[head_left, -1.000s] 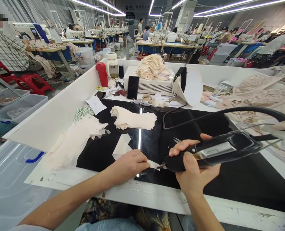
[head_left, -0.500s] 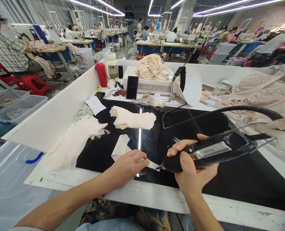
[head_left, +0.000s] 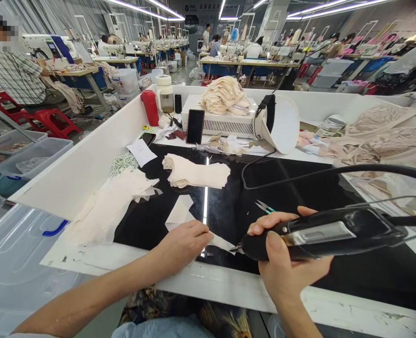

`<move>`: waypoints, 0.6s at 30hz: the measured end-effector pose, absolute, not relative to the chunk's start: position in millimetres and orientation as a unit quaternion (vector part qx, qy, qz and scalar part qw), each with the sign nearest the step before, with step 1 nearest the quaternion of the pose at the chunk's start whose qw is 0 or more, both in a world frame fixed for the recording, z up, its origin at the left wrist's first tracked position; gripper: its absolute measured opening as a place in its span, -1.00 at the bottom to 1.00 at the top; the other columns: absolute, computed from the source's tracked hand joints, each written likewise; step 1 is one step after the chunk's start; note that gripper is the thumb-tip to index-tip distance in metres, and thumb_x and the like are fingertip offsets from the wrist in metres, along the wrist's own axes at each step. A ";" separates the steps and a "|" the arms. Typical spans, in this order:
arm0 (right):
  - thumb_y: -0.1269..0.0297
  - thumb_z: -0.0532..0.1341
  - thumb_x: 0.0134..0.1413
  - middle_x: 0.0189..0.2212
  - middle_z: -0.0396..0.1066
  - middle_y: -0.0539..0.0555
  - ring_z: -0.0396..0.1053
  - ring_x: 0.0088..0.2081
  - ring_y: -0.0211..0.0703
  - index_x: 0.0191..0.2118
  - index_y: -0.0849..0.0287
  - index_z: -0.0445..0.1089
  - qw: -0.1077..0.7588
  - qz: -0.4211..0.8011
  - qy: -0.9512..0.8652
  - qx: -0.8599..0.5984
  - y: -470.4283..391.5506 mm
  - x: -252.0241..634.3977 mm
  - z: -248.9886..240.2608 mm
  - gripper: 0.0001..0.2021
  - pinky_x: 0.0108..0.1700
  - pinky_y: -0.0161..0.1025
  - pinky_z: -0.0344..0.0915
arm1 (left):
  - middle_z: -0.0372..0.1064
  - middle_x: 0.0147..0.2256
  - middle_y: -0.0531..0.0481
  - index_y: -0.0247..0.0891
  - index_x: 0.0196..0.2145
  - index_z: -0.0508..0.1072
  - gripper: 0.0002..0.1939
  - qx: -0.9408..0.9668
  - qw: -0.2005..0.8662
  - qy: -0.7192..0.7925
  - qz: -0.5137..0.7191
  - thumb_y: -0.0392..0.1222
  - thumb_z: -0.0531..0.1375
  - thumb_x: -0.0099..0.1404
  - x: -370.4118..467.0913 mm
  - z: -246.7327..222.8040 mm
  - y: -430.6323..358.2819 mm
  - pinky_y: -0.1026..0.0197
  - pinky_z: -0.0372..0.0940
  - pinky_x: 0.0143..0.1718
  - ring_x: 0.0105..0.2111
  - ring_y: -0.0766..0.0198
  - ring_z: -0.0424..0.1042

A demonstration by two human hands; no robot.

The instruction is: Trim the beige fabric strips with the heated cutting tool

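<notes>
Rows of sewing stations fill the far background behind a black-topped table [head_left: 299,188]. Near its front edge, the left hand [head_left: 183,241] presses flat on a pale fabric piece [head_left: 222,242]; the right hand [head_left: 285,263] grips a black corded cutting tool [head_left: 320,234], tip touching the fabric.

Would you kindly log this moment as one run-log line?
left hand: pressing fabric piece flat | right hand: gripping corded cutting tool, tip at fabric edge | surface: black worktop

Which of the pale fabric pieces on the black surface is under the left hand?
The small flat piece at the near edge, pinned by the left hand beside the tool tip; the folded stack and loose pile lie untouched.
</notes>
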State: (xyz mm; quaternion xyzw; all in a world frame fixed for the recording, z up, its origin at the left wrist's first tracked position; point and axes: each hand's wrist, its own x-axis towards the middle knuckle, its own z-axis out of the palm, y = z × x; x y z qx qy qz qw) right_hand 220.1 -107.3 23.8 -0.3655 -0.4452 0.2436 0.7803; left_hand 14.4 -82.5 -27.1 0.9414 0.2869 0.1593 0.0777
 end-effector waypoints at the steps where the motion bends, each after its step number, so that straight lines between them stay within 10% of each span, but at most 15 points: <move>1: 0.39 0.48 0.13 -0.33 0.51 -0.06 0.48 -0.43 -0.22 0.13 0.02 0.38 0.780 0.240 -0.444 -0.369 -108.1 219.8 24.0 -0.51 -0.35 -0.16 0.53 | 0.48 -0.13 -0.10 -0.34 0.00 0.48 -0.87 0.943 0.079 0.283 0.158 -0.38 0.15 0.58 13.6 -26.2 -82.2 0.07 0.52 0.03 -0.09 0.12 0.51; 18: 0.43 0.48 0.09 -0.34 0.52 -0.06 0.49 -0.42 -0.20 0.13 0.04 0.39 0.780 0.244 -0.442 -0.371 -118.1 216.5 25.6 -0.49 -0.34 -0.14 0.55 | 0.51 -0.09 -0.14 -0.36 0.00 0.45 -0.85 0.957 0.028 0.252 0.143 -0.36 0.08 0.62 12.6 -12.7 -87.5 0.12 0.51 0.02 -0.03 0.11 0.56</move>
